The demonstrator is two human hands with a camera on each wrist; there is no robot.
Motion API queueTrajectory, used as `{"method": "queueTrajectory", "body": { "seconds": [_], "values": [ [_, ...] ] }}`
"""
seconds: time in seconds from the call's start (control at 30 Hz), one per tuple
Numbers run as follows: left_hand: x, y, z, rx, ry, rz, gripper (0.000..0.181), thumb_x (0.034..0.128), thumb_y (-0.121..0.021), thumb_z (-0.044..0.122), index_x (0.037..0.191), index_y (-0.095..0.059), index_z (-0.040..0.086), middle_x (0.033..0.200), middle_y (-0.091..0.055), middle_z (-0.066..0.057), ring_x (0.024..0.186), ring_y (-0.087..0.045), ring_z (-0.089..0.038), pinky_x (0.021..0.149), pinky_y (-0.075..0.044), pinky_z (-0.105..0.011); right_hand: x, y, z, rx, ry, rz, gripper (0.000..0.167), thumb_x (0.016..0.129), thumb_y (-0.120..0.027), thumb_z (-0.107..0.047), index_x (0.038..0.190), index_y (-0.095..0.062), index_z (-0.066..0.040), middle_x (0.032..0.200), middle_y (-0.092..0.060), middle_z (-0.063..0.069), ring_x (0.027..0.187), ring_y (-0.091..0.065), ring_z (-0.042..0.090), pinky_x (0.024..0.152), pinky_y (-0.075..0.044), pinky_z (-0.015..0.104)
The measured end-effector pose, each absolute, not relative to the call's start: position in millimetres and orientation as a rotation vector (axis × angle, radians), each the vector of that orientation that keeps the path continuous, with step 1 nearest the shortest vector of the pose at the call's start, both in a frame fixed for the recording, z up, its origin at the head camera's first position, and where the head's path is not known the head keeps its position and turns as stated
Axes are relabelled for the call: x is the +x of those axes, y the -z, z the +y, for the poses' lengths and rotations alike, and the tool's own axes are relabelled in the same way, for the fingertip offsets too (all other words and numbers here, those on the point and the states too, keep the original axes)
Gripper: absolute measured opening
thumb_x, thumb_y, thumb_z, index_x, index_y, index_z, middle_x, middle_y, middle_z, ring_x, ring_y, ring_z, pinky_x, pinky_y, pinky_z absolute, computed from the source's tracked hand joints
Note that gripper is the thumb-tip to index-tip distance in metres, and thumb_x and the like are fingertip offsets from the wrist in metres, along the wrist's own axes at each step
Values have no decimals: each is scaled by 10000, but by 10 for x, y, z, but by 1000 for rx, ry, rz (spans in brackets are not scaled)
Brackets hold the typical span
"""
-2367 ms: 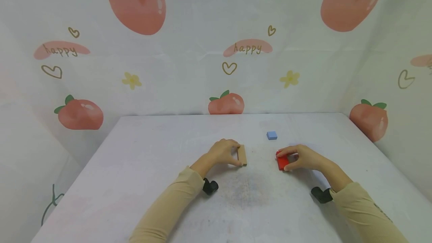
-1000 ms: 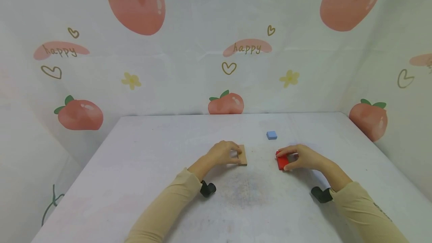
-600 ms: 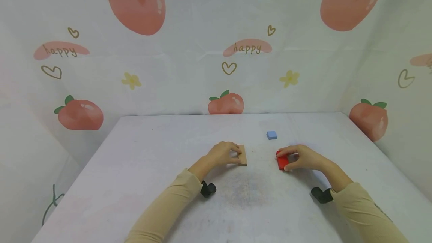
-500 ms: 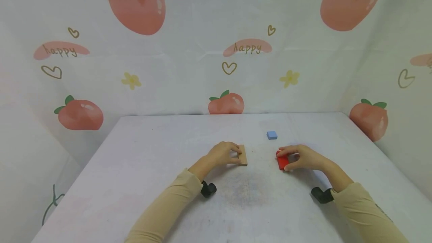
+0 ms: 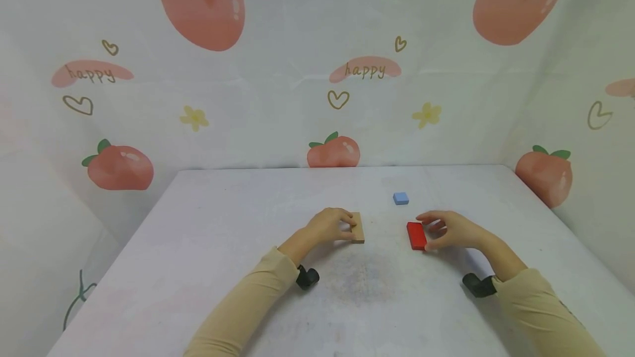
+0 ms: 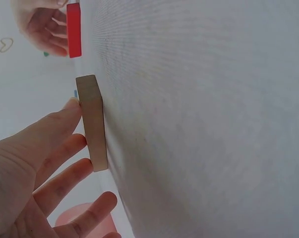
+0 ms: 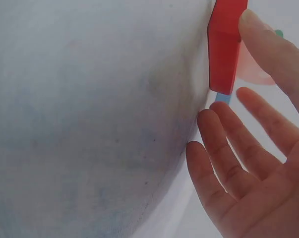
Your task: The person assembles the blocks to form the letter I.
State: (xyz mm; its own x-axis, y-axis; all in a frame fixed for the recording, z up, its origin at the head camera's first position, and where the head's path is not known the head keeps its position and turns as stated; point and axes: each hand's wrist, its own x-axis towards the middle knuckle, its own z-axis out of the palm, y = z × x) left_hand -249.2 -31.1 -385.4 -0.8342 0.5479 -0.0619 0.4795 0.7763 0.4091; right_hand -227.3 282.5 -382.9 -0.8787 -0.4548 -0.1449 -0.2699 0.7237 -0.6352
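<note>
In the head view a flat wooden block [image 5: 358, 229] lies on the table beside my left hand [image 5: 328, 226]. My left thumb and fingertips rest at its upper face, loosely bent, as the left wrist view shows; they are not wrapped round the wooden block [image 6: 93, 124]. To the right lies a red block [image 5: 416, 236]. My right hand [image 5: 458, 230] is just right of it, fingers spread. In the right wrist view the thumb tip is close beside the red block [image 7: 223, 49], while the other fingers of the hand [image 7: 258, 168] stand away from it; contact is unclear.
Behind the red block a small blue block [image 5: 401, 198] lies on the white table [image 5: 238, 236]. A white curtain with printed fruit [image 5: 333, 153] hangs behind the table. Black wrist devices [image 5: 478, 285] sit at both sleeves. A green cord [image 5: 81, 293] is at the left.
My right hand has let go of the red block and moved slightly right, its fingers wider. Compared with the oldest frame, my left fingertips have moved inward from the wooden block's ends.
</note>
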Motion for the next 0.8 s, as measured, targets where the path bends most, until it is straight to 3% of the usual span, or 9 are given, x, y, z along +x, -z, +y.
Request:
{"method": "queueTrajectory", "body": {
  "seconds": [0.43,0.6,0.8],
  "values": [
    [-2488,3827,-306,801,-584,2779,383,804,-722,313,1141,-686,135,1304,-593,-37,1261,-510,-223,1070,-390,-367,-2283,3855,2832,-599,875,2664,601,709,-790,-243,1185,-563,43,1089,-623,187,941,-605,255,808,-546,415],
    [-2479,3817,-299,777,-572,2783,381,798,-727,318,1135,-689,143,1303,-593,-26,1263,-508,-221,1064,-396,-368,-2297,3866,2860,-675,862,2695,599,703,-790,-297,1149,-590,49,989,-652,142,855,-615,185,736,-559,346],
    [-2474,3823,-290,774,-555,2787,384,804,-721,319,1146,-684,147,1309,-590,-19,1266,-506,-215,1065,-397,-358,-2277,3828,2808,-631,832,2697,596,699,-793,-239,1170,-588,64,1022,-660,141,892,-629,217,752,-552,268]
  ]
}}
